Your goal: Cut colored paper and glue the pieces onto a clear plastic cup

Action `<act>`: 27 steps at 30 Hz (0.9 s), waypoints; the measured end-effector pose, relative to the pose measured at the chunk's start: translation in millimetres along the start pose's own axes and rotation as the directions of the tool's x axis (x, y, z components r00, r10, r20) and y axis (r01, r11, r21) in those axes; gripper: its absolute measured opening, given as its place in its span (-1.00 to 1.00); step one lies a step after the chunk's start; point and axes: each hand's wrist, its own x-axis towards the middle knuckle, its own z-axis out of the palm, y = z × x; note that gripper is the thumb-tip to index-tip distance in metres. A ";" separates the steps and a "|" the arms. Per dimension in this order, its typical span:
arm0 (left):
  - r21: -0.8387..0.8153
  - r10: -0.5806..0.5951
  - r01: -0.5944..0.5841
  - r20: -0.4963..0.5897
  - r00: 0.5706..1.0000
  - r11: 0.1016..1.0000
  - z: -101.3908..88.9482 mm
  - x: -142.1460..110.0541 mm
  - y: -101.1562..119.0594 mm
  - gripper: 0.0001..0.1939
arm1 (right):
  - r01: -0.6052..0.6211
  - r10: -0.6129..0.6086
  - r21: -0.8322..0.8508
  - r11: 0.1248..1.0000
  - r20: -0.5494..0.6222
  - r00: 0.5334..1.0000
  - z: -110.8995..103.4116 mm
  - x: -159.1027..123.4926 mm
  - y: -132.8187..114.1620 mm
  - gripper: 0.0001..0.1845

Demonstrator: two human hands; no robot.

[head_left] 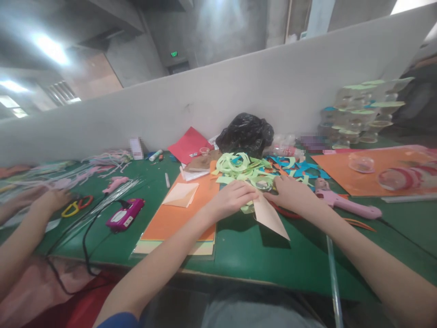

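Note:
A pale peach sheet of paper (269, 217) is tilted above the green table, one pointed corner toward me. My left hand (235, 195) has its fingers closed at the paper's upper left edge. At the upper right edge, my right hand (295, 196) is closed with its thumb against the sheet. A clear round piece (263, 185) shows just behind the paper, partly hidden by my fingers. Light green paper scraps (239, 166) lie piled beyond both hands. Under my right forearm rests a pink glue gun (351, 205).
Orange sheets (180, 218) with a smaller peach paper (180, 194) lie left. Black plastic bag (246, 134), blue scraps (307, 171) and stacked clear cups (365, 111) stand behind. A neighbour's hand (54, 200) is near scissors (77, 207) and a magenta power box (125, 215).

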 end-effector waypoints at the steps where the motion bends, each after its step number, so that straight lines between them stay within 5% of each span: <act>1: 0.005 0.003 -0.003 -0.011 1.000 1.000 -0.5 -0.1 -0.1 -0.75 | -0.018 0.018 -0.005 1.000 -0.007 1.000 0.5 -0.6 0.4 -0.42; 12: -0.021 -0.085 0.083 -0.169 0.982 0.996 -2.9 -1.1 -2.2 -0.74 | -0.021 0.018 0.032 0.999 0.103 0.995 -7.5 2.4 5.3 -0.44; 17: -0.068 -0.258 0.250 -0.309 0.915 0.966 -17.9 0.3 1.0 -0.82 | -0.007 0.003 0.039 0.999 0.085 0.996 -0.6 7.2 9.3 -0.56; 21: -0.055 -0.321 0.324 -0.371 0.871 0.944 -23.9 -1.5 -0.3 -0.82 | 0.012 -0.001 0.100 0.995 -0.109 0.994 2.7 10.9 13.1 -0.63; 24: 0.015 -0.341 0.380 -0.410 0.846 0.925 -18.1 -2.8 -5.6 -0.84 | 0.238 -0.167 0.162 0.958 -0.363 0.917 2.6 9.7 9.6 -0.50; 27: 0.054 -0.390 0.450 -0.416 0.822 0.891 -13.2 -2.8 -10.4 -0.78 | 0.505 -0.396 0.094 0.858 -0.505 0.767 3.0 4.9 -1.7 -0.39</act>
